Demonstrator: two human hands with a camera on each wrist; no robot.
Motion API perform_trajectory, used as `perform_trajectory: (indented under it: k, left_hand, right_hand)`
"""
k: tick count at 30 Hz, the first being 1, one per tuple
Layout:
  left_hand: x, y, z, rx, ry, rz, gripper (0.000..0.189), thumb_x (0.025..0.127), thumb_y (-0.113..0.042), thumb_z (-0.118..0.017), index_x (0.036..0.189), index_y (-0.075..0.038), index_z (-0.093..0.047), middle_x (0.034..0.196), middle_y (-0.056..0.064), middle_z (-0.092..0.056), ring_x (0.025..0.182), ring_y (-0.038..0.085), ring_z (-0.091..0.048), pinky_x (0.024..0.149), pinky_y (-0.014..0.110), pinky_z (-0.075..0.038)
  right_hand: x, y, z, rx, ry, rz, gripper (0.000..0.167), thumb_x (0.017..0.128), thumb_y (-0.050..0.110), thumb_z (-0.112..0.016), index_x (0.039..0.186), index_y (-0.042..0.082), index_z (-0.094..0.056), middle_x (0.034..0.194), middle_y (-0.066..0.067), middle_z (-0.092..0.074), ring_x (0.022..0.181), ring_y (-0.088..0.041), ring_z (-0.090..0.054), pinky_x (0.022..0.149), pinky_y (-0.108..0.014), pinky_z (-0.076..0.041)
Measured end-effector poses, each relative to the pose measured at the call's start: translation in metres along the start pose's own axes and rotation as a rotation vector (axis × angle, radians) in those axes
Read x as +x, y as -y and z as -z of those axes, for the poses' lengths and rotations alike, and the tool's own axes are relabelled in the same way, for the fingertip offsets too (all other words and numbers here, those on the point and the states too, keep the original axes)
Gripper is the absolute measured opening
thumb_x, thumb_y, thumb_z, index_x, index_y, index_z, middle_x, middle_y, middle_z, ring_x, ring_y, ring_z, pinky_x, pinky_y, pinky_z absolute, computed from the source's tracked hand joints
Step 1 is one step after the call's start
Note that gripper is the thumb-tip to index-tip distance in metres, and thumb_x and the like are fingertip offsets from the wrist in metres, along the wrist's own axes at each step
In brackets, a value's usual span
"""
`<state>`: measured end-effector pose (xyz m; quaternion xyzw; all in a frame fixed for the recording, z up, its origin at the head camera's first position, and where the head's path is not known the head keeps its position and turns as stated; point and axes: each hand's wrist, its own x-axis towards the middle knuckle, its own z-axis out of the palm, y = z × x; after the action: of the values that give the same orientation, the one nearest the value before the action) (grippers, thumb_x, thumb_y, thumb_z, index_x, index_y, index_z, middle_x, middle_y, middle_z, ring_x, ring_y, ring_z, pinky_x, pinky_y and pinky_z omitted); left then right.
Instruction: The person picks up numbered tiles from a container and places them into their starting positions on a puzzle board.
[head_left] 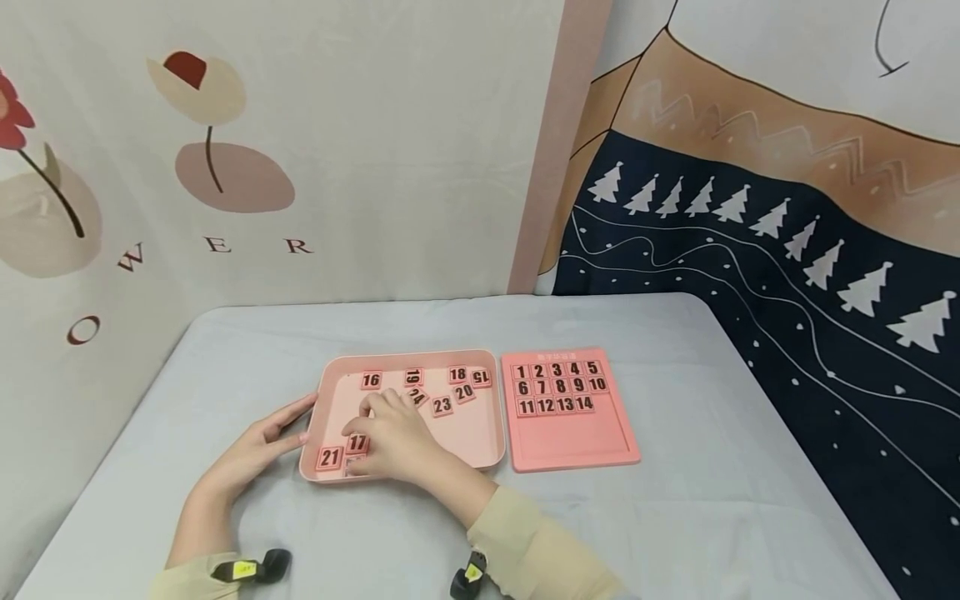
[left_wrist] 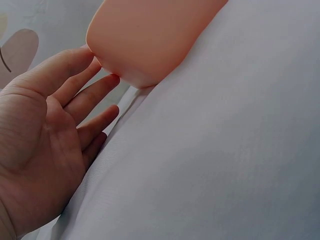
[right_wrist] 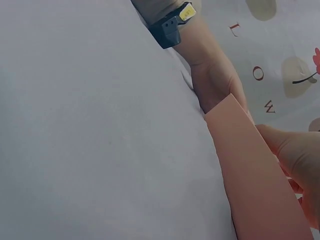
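Observation:
A pink tray (head_left: 465, 433) holds several loose number tiles, among them 16 (head_left: 371, 380), 23 (head_left: 442, 406) and 21 (head_left: 329, 458). My left hand (head_left: 251, 458) is at the tray's left side; in the left wrist view its extended fingertips (left_wrist: 112, 80) touch the outer wall. Over the left part of the tray is my right hand (head_left: 397, 437), fingers spread and bent a little, beside tile 17 (head_left: 357, 443). Its thumb is by a partly covered tile below 17. No tile shows between its fingers, and the tray wall (right_wrist: 250, 170) hides most of that hand in the right wrist view.
Right of the tray lies a pink number board (head_left: 573, 437), with tiles 1 to 14 in rows at its top and a bare lower part. A pale cloth covers the table (head_left: 697, 517). Printed curtains (head_left: 420, 167) hang behind it.

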<state>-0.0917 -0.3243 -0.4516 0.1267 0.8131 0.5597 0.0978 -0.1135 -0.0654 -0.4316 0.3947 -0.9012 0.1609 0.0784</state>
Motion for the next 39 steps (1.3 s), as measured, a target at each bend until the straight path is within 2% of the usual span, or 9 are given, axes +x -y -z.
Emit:
perform_trajectory:
  k: [8, 12, 19, 24, 31, 35, 39]
  left_hand:
    - [0.0, -0.001, -0.001, 0.001, -0.007, 0.0, 0.058, 0.096, -0.01, -0.058, 0.148, -0.003, -0.034, 0.153, 0.015, -0.028, 0.127, -0.012, -0.028, 0.095, 0.003, -0.024]
    - [0.0, 0.001, -0.001, 0.012, -0.008, 0.01, 0.058, 0.096, -0.011, -0.059, 0.148, -0.004, -0.034, 0.154, 0.013, -0.028, 0.126, -0.012, -0.027, 0.095, 0.003, -0.024]
    - [0.002, 0.002, 0.0, 0.012, -0.008, 0.029, 0.06, 0.096, -0.014, -0.059, 0.148, -0.005, -0.033, 0.154, 0.015, -0.025, 0.126, -0.012, -0.026, 0.094, 0.001, -0.023]
    - [0.003, 0.003, 0.0, 0.003, -0.008, 0.023, 0.06, 0.095, -0.013, -0.06, 0.148, -0.004, -0.034, 0.154, 0.016, -0.026, 0.127, -0.012, -0.026, 0.094, 0.001, -0.023]
    - [0.004, 0.004, 0.0, -0.012, 0.0, 0.009, 0.06, 0.095, -0.011, -0.059, 0.148, -0.004, -0.033, 0.154, 0.011, -0.028, 0.128, -0.012, -0.026, 0.096, 0.003, -0.023]
    - [0.004, 0.004, 0.0, -0.006, 0.004, 0.005, 0.059, 0.095, -0.011, -0.059, 0.148, -0.004, -0.033, 0.154, 0.013, -0.028, 0.128, -0.012, -0.026, 0.096, 0.003, -0.023]
    - [0.003, 0.003, -0.001, -0.009, 0.002, 0.008, 0.059, 0.095, -0.011, -0.059, 0.148, -0.004, -0.033, 0.154, 0.013, -0.028, 0.127, -0.012, -0.027, 0.096, 0.003, -0.024]
  right_hand:
    - [0.009, -0.005, -0.001, -0.027, 0.027, -0.046, 0.047, 0.071, 0.059, -0.076, 0.111, 0.036, -0.069, 0.11, 0.011, -0.047, 0.099, -0.006, -0.037, 0.091, -0.024, -0.03]
    - [0.01, -0.011, -0.001, -0.045, 0.024, -0.066, 0.045, 0.071, 0.059, -0.076, 0.111, 0.037, -0.07, 0.109, 0.011, -0.047, 0.1, -0.007, -0.037, 0.088, -0.024, -0.031]
    - [0.004, -0.03, 0.014, 0.013, 0.02, -0.102, 0.044, 0.074, 0.053, -0.076, 0.112, 0.032, -0.07, 0.107, 0.011, -0.046, 0.1, -0.008, -0.036, 0.09, -0.026, -0.031]
    - [-0.002, -0.057, 0.035, 0.034, 0.014, -0.121, 0.044, 0.075, 0.048, -0.077, 0.114, 0.029, -0.07, 0.107, 0.008, -0.048, 0.099, -0.01, -0.038, 0.087, -0.027, -0.032]
    - [-0.016, -0.111, 0.059, 0.006, 0.008, -0.128, 0.04, 0.075, 0.038, -0.081, 0.112, 0.024, -0.071, 0.107, 0.001, -0.05, 0.096, -0.016, -0.039, 0.08, -0.032, -0.033]
    - [-0.025, -0.138, 0.066, -0.056, 0.059, -0.147, 0.039, 0.073, 0.037, -0.082, 0.108, 0.023, -0.072, 0.107, 0.0, -0.048, 0.094, -0.017, -0.038, 0.08, -0.033, -0.032]
    - [-0.031, -0.156, 0.068, -0.103, 0.117, -0.172, 0.042, 0.07, 0.042, -0.083, 0.108, 0.026, -0.073, 0.107, 0.001, -0.046, 0.093, -0.017, -0.035, 0.08, -0.033, -0.031]
